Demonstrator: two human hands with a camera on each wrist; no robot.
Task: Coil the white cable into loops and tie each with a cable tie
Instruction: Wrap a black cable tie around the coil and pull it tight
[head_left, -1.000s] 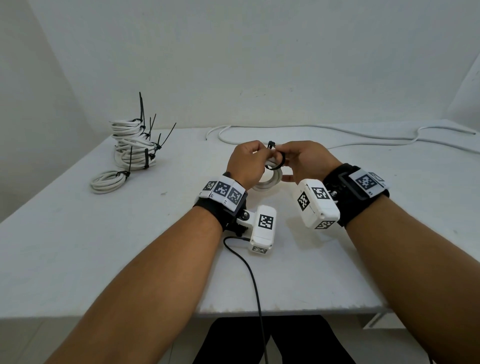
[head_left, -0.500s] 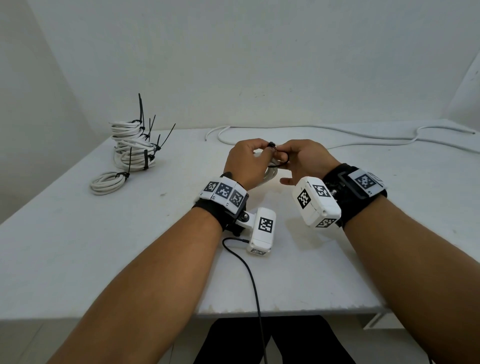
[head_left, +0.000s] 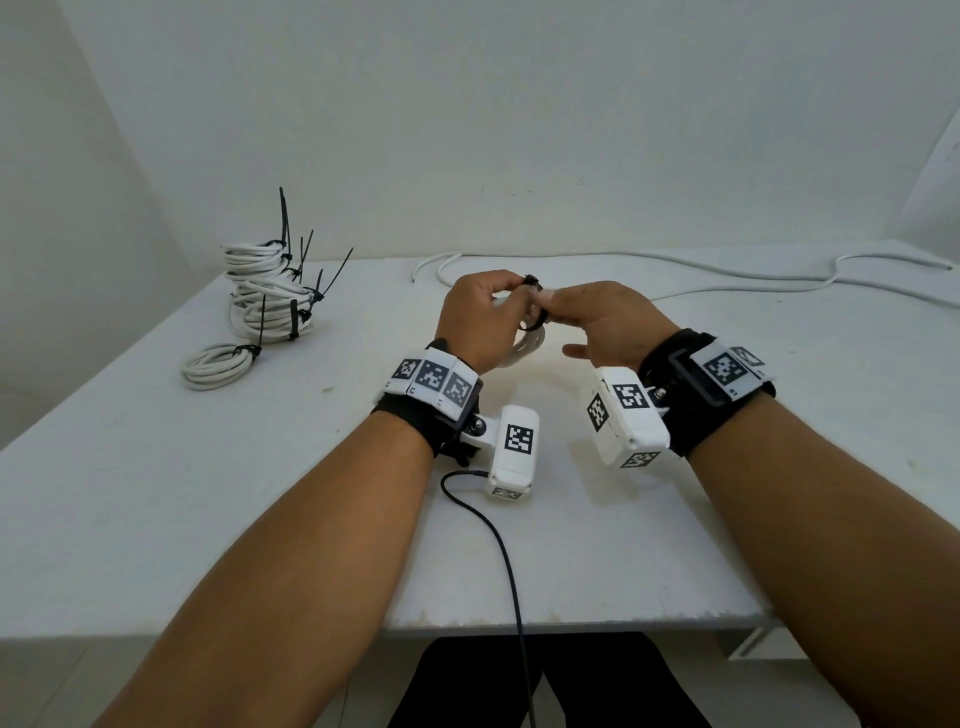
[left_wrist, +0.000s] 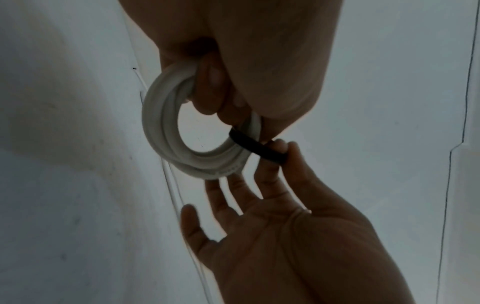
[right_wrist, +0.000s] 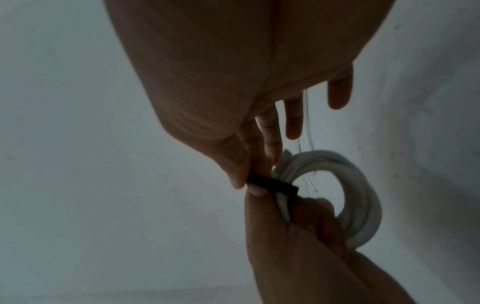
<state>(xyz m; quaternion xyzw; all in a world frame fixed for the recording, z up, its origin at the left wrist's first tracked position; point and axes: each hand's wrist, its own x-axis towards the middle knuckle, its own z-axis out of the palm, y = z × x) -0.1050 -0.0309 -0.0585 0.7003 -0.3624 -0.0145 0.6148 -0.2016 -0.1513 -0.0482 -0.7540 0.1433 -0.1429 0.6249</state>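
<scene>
The white coil (head_left: 525, 347) was lifted off the desk (head_left: 156, 493), gripped by the left hand (head_left: 480, 317); the black cable tie (left_wrist: 257, 149) was pinched by the right hand (head_left: 602, 322), apparently being tightened.

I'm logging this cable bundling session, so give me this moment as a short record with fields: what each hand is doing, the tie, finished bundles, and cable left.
left hand: grips the small white coil, held above the table
right hand: pinches the black cable tie between thumb and forefinger; other fingers spread
tie state: wrapped round the coil, not yet pulled snug
finished bundles: stacked at far left of the table, each with a black tie; one more lies beside the stack
loose white cable: runs along the far edge of the table
</scene>
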